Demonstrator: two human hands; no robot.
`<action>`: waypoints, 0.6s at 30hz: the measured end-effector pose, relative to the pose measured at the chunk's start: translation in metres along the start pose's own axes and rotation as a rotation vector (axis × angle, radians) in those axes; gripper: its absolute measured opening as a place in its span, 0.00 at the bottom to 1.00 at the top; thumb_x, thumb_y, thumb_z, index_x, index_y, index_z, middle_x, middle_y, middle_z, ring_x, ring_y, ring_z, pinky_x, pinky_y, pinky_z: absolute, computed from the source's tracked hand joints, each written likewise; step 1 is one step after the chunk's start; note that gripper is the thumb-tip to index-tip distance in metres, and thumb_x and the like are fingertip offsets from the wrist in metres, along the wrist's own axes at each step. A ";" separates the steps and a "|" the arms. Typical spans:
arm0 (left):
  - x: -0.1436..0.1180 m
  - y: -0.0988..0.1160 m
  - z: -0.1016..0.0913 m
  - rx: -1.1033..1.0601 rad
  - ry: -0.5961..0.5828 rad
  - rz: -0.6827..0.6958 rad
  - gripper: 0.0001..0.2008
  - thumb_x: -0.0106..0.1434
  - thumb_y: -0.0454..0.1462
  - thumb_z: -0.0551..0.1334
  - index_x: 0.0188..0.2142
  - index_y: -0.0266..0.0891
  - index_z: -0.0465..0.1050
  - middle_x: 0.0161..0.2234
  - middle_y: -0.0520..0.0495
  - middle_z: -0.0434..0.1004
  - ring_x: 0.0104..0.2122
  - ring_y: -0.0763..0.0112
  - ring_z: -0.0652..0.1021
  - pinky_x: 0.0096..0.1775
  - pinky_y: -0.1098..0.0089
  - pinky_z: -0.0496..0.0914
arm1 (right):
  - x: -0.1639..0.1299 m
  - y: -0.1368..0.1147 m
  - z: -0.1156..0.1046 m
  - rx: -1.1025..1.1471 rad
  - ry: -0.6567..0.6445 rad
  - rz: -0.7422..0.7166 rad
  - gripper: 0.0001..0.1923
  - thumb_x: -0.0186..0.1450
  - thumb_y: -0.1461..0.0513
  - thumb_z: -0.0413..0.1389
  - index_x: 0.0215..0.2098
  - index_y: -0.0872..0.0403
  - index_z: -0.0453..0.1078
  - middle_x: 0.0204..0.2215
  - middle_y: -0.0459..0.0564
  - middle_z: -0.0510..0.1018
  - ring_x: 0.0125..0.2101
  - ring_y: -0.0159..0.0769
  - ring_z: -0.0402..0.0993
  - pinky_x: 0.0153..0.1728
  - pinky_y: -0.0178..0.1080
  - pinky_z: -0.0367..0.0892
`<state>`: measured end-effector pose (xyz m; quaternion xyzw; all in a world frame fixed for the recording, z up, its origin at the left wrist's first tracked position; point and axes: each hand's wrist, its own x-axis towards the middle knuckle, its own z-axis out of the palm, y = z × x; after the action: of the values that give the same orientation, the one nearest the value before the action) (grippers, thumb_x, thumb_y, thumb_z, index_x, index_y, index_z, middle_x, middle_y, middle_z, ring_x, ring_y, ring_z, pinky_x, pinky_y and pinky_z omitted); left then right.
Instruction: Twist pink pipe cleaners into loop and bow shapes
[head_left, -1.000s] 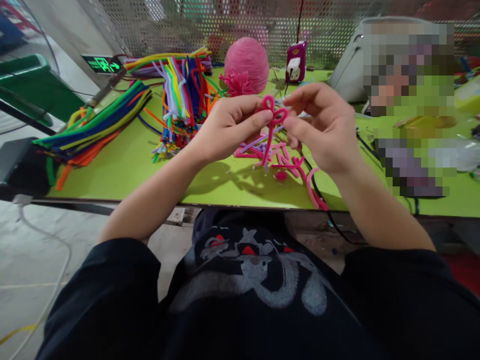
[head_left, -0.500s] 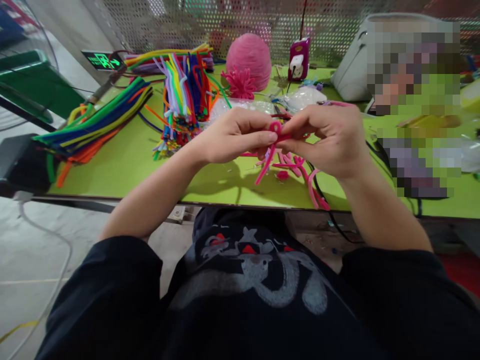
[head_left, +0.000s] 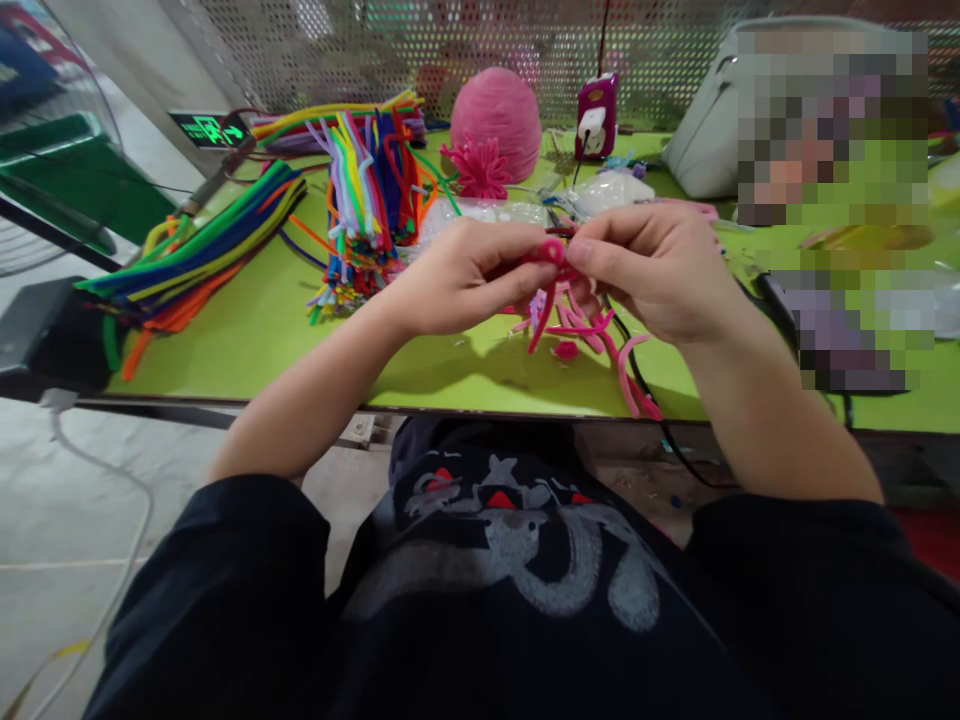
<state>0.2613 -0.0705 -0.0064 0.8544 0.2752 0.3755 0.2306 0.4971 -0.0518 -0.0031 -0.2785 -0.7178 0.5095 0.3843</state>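
Note:
Between my two hands is a hot-pink pipe cleaner, bent into a small loop at the top with a tail hanging below. My left hand pinches it between thumb and fingers at the loop's base. From the other side, my right hand has thumb and forefinger closed on it just right of the loop; the fingertips hide part of it. Below the hands, loose pink pipe cleaner pieces lie on the green table, along with a small dark-pink piece.
Multicoloured pipe cleaner bundles lie at the left, with an upright bunch beside them. Behind stand a pink ball with a pink fluffy flower, a purple power socket and a whitish bin. A black cable crosses the table edge.
My right hand has turned, its fingers now angled differently around the pipe cleaner. The hanging tail has swung a little to the right and points more steeply down.

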 end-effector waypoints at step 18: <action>0.003 -0.014 0.012 -0.153 0.148 -0.238 0.22 0.65 0.59 0.73 0.39 0.44 0.77 0.28 0.53 0.72 0.32 0.72 0.81 0.33 0.70 0.74 | 0.005 0.005 0.028 0.536 0.132 0.235 0.19 0.75 0.61 0.67 0.28 0.54 0.70 0.23 0.39 0.68 0.20 0.20 0.59 0.20 0.23 0.61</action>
<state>0.2682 -0.0606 -0.0206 0.7656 0.3615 0.4272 0.3172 0.4705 -0.0606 -0.0120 -0.2810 -0.4940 0.7025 0.4284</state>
